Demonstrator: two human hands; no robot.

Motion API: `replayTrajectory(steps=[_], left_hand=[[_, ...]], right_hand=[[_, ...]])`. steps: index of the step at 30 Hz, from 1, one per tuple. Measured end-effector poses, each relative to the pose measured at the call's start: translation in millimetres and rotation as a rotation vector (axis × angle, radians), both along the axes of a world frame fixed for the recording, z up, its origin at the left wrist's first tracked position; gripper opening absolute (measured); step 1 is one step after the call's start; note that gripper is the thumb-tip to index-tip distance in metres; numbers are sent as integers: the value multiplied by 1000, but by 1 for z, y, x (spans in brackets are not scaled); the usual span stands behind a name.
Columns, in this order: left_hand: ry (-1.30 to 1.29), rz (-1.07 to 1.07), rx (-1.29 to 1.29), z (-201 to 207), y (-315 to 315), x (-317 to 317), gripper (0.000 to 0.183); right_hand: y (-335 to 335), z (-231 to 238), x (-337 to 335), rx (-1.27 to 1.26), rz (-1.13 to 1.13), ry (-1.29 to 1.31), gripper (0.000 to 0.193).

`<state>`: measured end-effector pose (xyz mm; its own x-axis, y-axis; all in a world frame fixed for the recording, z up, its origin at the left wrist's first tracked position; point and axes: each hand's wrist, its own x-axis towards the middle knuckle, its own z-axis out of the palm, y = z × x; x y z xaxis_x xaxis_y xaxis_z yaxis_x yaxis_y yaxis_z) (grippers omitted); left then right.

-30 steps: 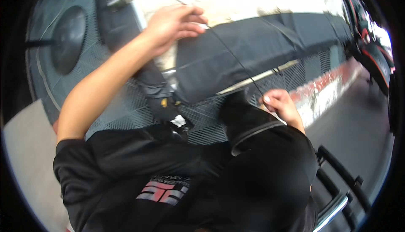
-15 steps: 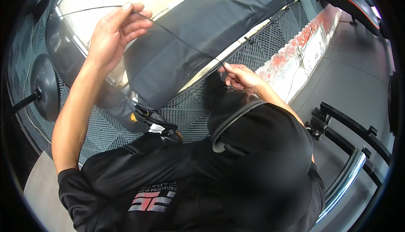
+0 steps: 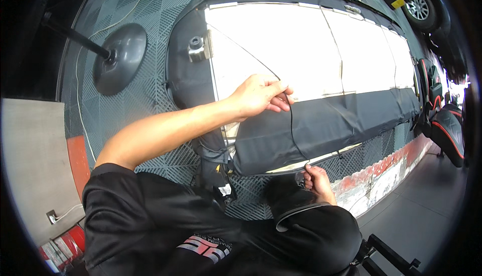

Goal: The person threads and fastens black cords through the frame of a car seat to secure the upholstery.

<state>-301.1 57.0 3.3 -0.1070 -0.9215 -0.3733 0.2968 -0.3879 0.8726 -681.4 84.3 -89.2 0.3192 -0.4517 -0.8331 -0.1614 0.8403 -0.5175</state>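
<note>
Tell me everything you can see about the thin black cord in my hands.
The black cord is thin, dark and flexible-looking; its exact material is too fine to tell. The fingers of the left hand pinch it partway along, and the right hand pinches it lower down. Between them it curves gently in front of the black cover flap. Beyond the left hand it runs up and left across the white panel, toward its corner; any fastening there is unclear.

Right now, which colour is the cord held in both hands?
The cord is black; head view shows it best.
</note>
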Motion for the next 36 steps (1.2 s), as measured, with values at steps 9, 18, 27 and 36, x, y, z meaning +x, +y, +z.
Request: replayTrajectory(steps=[9, 18, 27, 36], left_hand=[[-26, 0, -9, 2, -8, -5, 37], [73, 38, -29, -6, -34, -2, 34], [34, 66, 8, -10, -23, 4, 34], [37, 72, -7, -9, -22, 0, 32]], right_hand=[[2, 18, 3, -224, 453, -42, 40], [-11, 47, 37, -1245, 1043, 355, 43], [-4, 21, 24, -1335, 836, 272, 29], [-8, 22, 21, -1350, 883, 224, 24]])
